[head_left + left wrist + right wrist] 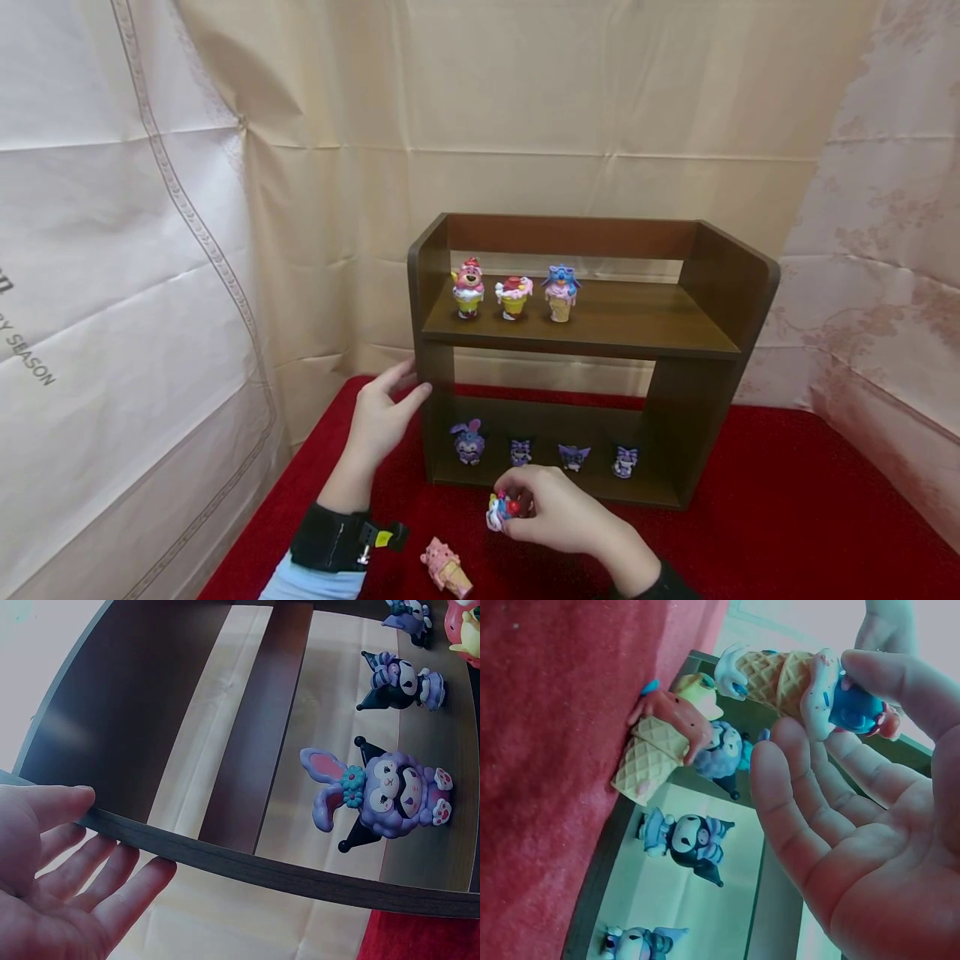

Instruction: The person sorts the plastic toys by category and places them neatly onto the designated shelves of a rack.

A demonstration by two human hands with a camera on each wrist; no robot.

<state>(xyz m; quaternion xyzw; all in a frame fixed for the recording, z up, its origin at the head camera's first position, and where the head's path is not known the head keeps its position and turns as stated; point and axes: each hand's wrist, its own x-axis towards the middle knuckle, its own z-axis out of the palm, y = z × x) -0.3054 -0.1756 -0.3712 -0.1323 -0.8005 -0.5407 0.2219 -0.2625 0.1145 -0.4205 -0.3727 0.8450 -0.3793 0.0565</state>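
Observation:
My right hand [555, 508] pinches an ice-cream-cone figurine [780, 686] with a blue and red top between thumb and fingers, just in front of the brown shelf [585, 342]. The right wrist view shows its waffle cone and white drips. Fairly straight, the fingers of my left hand [382, 412] rest against the shelf's left side panel, thumb at its front edge. Nearer me, a pink ice-cream-cone figurine [446, 567] lies on the red cloth. A pinkish cone figurine with a yellow part [664, 746] appears in the right wrist view; I cannot tell whether it is the same one.
On the upper board stand a pink bear figurine [468, 290], a yellow-cup figurine [513, 297] and a blue-topped cone figurine [560, 293]. Several purple figurines, among them a rabbit-eared one [469, 442], line the lower board. Red cloth [810, 500] covers the table; fabric hangs around it.

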